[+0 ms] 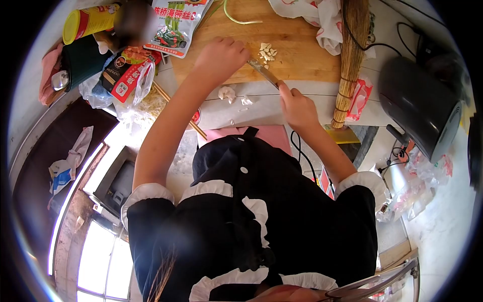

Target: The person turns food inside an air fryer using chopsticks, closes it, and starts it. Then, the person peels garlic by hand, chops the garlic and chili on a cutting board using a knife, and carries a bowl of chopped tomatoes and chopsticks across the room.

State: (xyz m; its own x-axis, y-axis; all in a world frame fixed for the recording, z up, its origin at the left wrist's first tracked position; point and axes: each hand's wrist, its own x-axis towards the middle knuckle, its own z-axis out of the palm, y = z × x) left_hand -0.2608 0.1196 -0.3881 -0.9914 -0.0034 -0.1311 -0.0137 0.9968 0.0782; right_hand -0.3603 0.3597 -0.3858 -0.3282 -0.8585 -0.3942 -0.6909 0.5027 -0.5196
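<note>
In the head view my right hand (pixel 300 106) is closed round the handle of a knife (pixel 263 72), whose blade points up and left over the near edge of a wooden cutting board (pixel 297 45). My left hand (pixel 222 59) rests on the board with its fingers curled at the blade's tip; whatever lies under those fingers is hidden. Just beyond the blade is a small heap of cut garlic pieces (pixel 266 52). A garlic bulb (pixel 227 94) and bits of garlic skin (pixel 245 100) lie on the white counter in front of the board.
A seaweed packet (pixel 176 25) overlaps the board's left side. Chopsticks (pixel 173 106), a red-black package (pixel 128 75) and a yellow can (pixel 90 22) are at left. To the right are a straw brush (pixel 349 60), a white cloth (pixel 322 22) and a dark rounded appliance (pixel 417 105).
</note>
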